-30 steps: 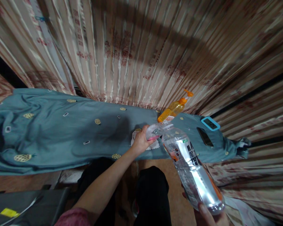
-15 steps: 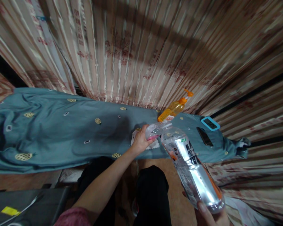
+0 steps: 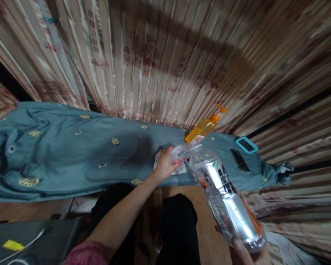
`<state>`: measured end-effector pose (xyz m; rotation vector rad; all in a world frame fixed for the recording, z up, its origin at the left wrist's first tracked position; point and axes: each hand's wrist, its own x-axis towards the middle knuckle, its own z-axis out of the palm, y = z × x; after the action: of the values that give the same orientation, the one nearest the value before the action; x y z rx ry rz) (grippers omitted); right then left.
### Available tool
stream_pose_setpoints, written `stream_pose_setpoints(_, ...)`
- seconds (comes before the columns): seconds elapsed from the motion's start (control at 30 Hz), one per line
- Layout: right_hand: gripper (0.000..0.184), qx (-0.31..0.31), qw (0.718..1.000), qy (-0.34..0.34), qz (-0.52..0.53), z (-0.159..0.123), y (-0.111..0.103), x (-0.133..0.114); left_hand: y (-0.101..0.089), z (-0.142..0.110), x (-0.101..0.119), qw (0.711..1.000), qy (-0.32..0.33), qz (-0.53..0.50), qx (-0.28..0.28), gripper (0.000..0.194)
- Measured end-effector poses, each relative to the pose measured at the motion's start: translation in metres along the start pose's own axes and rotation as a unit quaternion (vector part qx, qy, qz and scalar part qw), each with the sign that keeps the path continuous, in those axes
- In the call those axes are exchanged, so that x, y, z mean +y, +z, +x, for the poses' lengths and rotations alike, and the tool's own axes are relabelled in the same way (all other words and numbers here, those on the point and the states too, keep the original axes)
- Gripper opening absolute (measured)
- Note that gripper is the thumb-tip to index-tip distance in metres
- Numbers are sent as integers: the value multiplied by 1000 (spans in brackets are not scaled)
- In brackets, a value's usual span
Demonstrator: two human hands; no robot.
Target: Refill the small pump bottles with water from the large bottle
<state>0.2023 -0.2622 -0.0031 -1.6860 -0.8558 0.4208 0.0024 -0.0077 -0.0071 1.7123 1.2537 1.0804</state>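
Observation:
My left hand (image 3: 164,163) is closed round a small clear plastic bottle (image 3: 180,152) with some pink at its lower part. A crumpled white tissue (image 3: 182,169) lies on the cloth beneath that hand. In my right hand (image 3: 244,252), gripped near its base, is a large clear plastic bottle (image 3: 227,198) with a silver and orange label. It is tilted, its neck up and to the left, close to the small bottle's mouth. Whether the two mouths touch I cannot tell. Just behind them stands an orange pump bottle (image 3: 201,129).
A grey-green patterned cloth (image 3: 71,154) covers the long narrow surface. Toward its right end lie a dark phone (image 3: 239,160) and a blue-framed digital clock (image 3: 246,145). Pleated curtains (image 3: 154,55) hang behind and to the right. At lower left is a dark grey surface (image 3: 57,235) with a white cable.
The large bottle has shifted very slightly right and rolled a little in my right hand, turning its label. My left hand and the small bottle stay nearly where they were.

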Motion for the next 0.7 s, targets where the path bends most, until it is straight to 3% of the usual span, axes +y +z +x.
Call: stream_pose_setpoints(0.7,96,27,997,33,-63,-4,5,-20,-1,-2,1,1000,-6,-19,-5,59)
